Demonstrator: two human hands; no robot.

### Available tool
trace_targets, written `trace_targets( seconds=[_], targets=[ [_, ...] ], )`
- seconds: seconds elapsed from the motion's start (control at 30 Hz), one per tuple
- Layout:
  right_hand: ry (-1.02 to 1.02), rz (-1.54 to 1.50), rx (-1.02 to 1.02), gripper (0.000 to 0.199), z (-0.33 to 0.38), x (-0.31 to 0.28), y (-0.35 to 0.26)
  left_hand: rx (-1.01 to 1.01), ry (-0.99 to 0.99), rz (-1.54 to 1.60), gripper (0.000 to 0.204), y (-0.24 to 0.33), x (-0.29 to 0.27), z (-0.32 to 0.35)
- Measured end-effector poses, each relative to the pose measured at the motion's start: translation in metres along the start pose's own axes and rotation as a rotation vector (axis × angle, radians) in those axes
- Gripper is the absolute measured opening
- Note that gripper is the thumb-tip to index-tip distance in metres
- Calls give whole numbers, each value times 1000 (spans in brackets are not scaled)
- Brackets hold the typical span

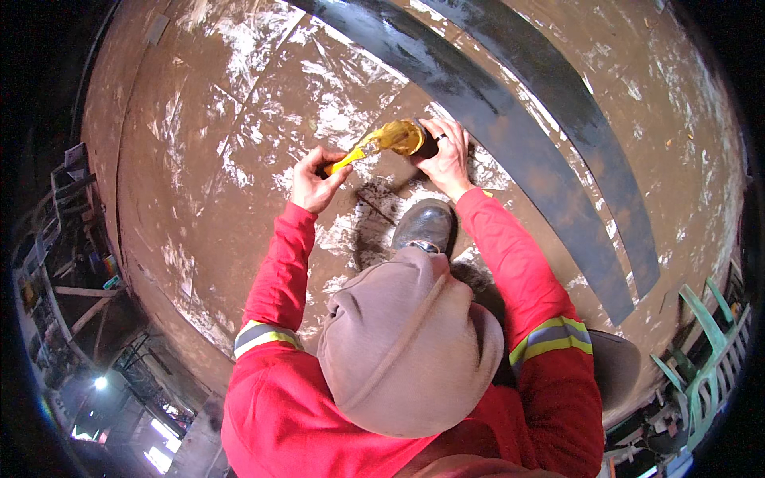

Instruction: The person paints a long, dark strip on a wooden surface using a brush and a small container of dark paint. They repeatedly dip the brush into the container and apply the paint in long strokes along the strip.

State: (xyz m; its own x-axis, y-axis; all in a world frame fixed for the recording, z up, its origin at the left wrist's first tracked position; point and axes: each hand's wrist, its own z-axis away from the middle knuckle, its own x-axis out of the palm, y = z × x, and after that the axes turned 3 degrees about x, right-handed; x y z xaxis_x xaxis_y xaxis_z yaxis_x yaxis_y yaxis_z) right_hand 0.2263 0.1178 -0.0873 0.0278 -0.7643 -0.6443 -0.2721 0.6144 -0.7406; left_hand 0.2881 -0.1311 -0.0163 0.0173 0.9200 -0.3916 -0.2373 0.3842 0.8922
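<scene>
the person crouches on a big rusty steel plate (pixel 199 159), well in from its edges, just short of the two dark painted bands (pixel 510 135). the left hand (pixel 317 180) is closed round the yellow handle of a brush (pixel 382 142), whose bristles sit loaded with yellow paste over a small dark can (pixel 424 146). the right hand (pixel 446 158) has its fingers wrapped on that can, steadying it on the plate. this looks like the loading step; next the brush must lift clear without dripping.
</scene>
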Motion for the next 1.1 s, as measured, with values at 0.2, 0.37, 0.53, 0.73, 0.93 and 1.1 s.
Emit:
trace_targets(
  seconds=[0.2, 0.37, 0.53, 0.73, 0.93, 1.1],
  targets=[
    [-31, -27, 37, 64, 0, -2, 1, -38, 74, 212, 17, 6, 4, 12],
    [-18, -10, 20, 63, -1, -4, 2, -11, 41, 179, 15, 22, -4, 10],
    [-12, -21, 19, 65, -1, -5, 2, -84, -1, 179, 17, 21, -7, 10],
    [-33, -3, 54, 64, -1, -9, 0, -94, -9, 271, 19, 39, 14, 15],
    [-39, 17, 69, 67, 2, -10, 4, -208, -88, 480, 19, 33, 17, 21],
    [-251, 137, 8, 67, 7, -69, 2, -137, -105, 622, 16, 35, 16, 18]
  ],
)
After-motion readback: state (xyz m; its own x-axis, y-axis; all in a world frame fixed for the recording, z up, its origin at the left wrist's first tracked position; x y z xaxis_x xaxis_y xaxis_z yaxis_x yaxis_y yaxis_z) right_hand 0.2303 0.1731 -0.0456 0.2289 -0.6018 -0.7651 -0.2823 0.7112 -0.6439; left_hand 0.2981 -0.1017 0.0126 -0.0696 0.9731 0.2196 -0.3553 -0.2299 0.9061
